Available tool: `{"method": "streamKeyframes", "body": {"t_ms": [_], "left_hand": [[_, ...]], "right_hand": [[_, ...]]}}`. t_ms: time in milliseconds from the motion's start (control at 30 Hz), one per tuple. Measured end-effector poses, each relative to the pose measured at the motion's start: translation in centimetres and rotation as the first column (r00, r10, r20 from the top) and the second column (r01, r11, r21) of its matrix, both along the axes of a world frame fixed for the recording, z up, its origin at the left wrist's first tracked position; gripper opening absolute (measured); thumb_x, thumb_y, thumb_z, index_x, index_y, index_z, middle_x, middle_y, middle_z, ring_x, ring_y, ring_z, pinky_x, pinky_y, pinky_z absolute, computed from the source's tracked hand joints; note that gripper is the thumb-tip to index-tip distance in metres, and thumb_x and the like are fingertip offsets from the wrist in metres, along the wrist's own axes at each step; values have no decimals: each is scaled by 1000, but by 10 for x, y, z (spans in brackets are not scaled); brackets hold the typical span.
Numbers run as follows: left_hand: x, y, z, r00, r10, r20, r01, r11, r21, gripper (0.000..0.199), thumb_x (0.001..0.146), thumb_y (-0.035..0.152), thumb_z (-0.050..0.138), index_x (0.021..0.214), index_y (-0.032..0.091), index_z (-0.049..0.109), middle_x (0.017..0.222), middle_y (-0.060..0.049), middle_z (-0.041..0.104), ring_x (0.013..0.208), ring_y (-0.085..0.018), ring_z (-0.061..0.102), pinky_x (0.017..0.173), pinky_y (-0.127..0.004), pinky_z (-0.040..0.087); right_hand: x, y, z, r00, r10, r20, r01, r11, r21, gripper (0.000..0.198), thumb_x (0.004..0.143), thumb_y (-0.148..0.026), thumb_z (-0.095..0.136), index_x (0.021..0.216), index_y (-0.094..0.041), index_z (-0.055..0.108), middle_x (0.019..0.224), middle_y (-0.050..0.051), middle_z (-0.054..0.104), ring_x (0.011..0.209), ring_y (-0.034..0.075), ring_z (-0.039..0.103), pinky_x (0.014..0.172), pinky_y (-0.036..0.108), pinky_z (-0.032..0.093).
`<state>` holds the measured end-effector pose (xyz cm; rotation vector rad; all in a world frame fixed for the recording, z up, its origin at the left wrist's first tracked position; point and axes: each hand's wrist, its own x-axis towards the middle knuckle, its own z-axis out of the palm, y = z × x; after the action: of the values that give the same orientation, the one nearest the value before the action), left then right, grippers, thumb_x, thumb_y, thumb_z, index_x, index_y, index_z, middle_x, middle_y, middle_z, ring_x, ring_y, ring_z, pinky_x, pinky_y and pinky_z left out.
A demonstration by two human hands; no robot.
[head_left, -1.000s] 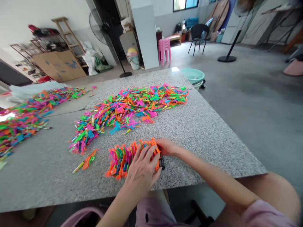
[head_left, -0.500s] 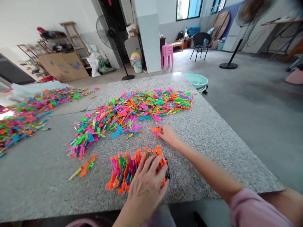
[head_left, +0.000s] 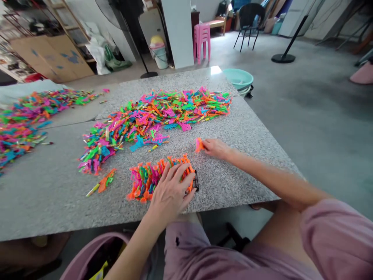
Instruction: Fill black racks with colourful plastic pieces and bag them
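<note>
My left hand lies with fingers spread over a packed row of bright plastic toy pieces. Orange cup-like ends stick out along both sides of that row. At its right end shows a black wire rack, mostly hidden by the pieces and my hand. My right hand pinches a small orange and pink plastic toy piece just beyond the row, over the stone tabletop. A loose orange, green and yellow toy, shaped somewhat like a pistol, lies left of the row.
A long heap of mixed plastic toys stretches across the speckled table; another heap lies at left. Past the table's right edge stands a turquoise basin. A pink bucket is below the front edge, beside my legs.
My right hand has moved right, away from the heap, with the orange and pink piece in its fingers. My left hand stays on the row. The view has tilted downward.
</note>
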<state>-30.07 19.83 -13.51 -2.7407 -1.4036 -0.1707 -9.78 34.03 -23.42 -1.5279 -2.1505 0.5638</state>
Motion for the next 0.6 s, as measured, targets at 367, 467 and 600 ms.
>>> {"method": "streamKeyframes", "body": {"t_ms": [367,467,600], "left_hand": [[3,1,-1,1000,-4,9,4,1000,8,31,88,26,57,118,19,63,139,-13,51,127,-32,48,116,-59,30],[4,1,-2,1000,6,23,-7,1000,20,31,88,25,58,118,20,63,137,-12,52,127,-32,49,116,-59,32],[3,1,-2,1000,7,29,-7,1000,14,30,88,26,58,117,20,63,137,-12,52,127,-32,48,116,-59,31]], "right_hand": [[-37,-142,-29,970,-67,-233,24,983,-183,8,76,-24,64,73,-18,68,67,3,68,62,16,62,60,24,40],[-36,-136,-28,985,-23,-170,-6,986,-166,9,77,-27,64,72,-19,66,68,3,68,64,17,62,61,24,38],[-37,-136,-20,995,18,-96,-35,983,-181,7,79,-23,61,77,-19,66,73,4,69,66,17,62,60,24,36]]}}
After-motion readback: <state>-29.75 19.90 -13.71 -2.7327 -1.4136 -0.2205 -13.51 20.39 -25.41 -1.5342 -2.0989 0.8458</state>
